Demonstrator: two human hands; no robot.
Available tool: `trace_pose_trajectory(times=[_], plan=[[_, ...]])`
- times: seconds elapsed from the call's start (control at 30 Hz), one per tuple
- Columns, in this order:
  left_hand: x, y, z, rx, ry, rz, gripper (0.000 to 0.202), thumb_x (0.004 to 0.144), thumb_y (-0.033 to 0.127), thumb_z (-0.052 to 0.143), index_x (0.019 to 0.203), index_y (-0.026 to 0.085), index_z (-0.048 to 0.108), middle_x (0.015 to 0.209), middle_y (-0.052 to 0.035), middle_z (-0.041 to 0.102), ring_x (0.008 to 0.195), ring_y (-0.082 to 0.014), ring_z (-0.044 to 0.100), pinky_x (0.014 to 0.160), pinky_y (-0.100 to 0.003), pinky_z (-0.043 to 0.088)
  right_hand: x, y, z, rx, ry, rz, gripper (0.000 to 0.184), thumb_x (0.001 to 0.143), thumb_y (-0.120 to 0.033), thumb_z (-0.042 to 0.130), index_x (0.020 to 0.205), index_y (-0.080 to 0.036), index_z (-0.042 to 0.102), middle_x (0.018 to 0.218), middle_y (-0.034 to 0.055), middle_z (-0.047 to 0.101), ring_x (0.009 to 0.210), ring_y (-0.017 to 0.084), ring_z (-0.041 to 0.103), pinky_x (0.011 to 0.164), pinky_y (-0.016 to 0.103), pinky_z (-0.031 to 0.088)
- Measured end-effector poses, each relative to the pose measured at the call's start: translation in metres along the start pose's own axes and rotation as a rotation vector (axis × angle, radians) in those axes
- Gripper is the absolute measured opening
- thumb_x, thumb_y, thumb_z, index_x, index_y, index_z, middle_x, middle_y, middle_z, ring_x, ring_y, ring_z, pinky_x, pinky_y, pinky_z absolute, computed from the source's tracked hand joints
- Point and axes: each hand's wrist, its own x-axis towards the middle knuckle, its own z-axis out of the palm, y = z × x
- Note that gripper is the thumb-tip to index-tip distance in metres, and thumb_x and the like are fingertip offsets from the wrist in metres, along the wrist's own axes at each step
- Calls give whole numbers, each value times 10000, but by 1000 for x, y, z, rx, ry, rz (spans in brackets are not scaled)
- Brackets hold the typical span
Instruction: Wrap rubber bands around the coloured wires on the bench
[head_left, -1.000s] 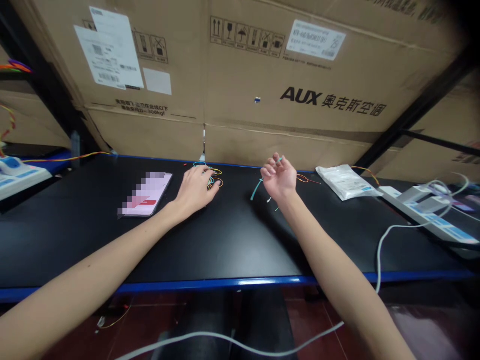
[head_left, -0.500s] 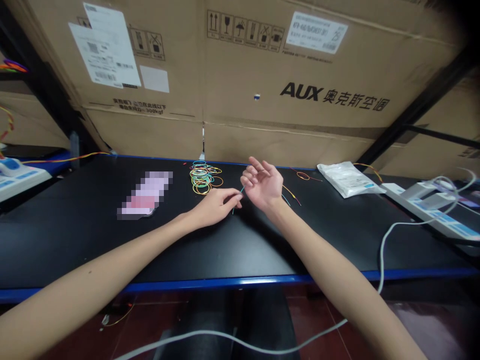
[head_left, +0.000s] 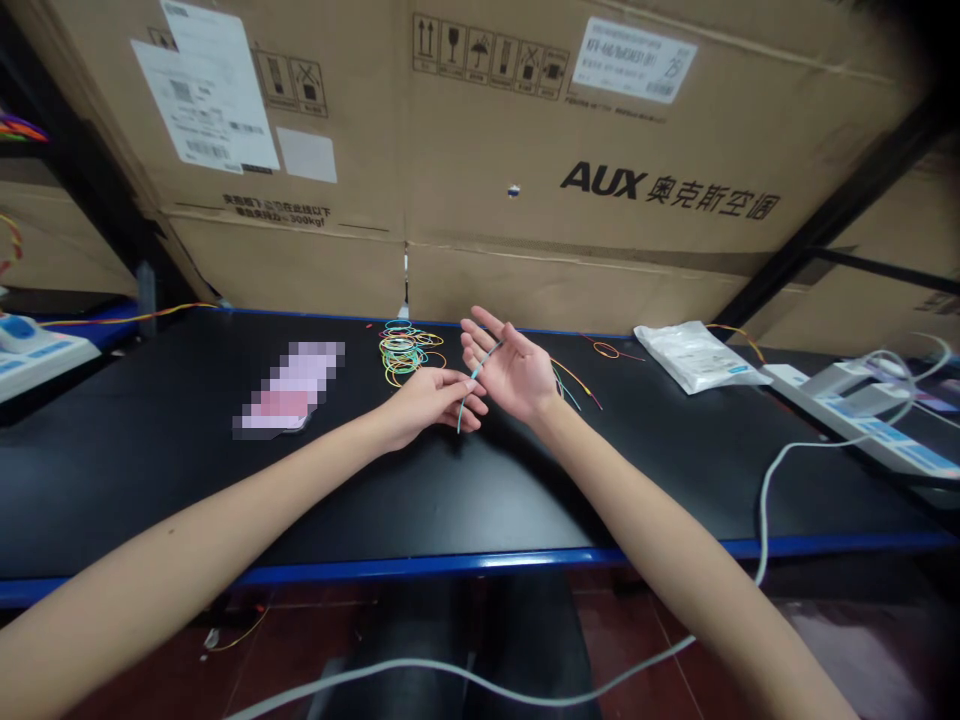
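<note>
Just right of the loop pile (head_left: 405,350) and nearer you, above the counter (head_left: 420,510), your left hand (head_left: 426,405) pinches a teal wire (head_left: 488,357) between thumb and fingers. The wire slants up to your right hand (head_left: 517,378), palm up, fingers loosely spread; I cannot tell whether its grip holds the end. Left of the pile lies your phone (head_left: 292,390).
</note>
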Motion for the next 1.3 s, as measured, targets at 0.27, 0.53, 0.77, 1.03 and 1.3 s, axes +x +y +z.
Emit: trace_pose_trajectory(times=[0.27,0.53,0.77,1.03,1.3], plan=[[-1,6,0,7,151,24,119,923,177,548,908,106,643,746,-61,713,532,-117,653,574,-259,533,7,12,-14,-420,40,43,243,740,-375,738,883,-179,755,930,42,729,824,144,622,834,304,474],[-2,11,-1,49,194,31,153,930,148,524,872,99,657,735,-56,711,539,-110,652,575,-249,528,9,18,-18,-541,63,3,269,688,-411,787,813,-174,759,844,27,724,704,108,592,741,276,477],[-3,11,0,70,175,-13,167,927,131,509,876,94,664,738,-65,719,546,-117,662,575,-247,517,12,4,-27,-315,224,-23,272,718,-456,772,799,-204,710,895,14,716,834,121,652,772,252,503],[-2,9,-1,62,123,-41,166,928,142,511,863,100,658,731,-75,723,578,-135,680,607,-266,529,14,-3,-27,-124,316,-7,121,889,-269,630,796,-203,670,829,-2,727,801,106,683,836,257,535],[-2,1,2,54,-6,-96,141,918,178,548,862,106,656,764,-100,740,641,-164,709,653,-290,551,9,-1,-10,147,249,22,250,984,-184,414,819,-214,599,909,17,752,939,106,704,963,277,530]])
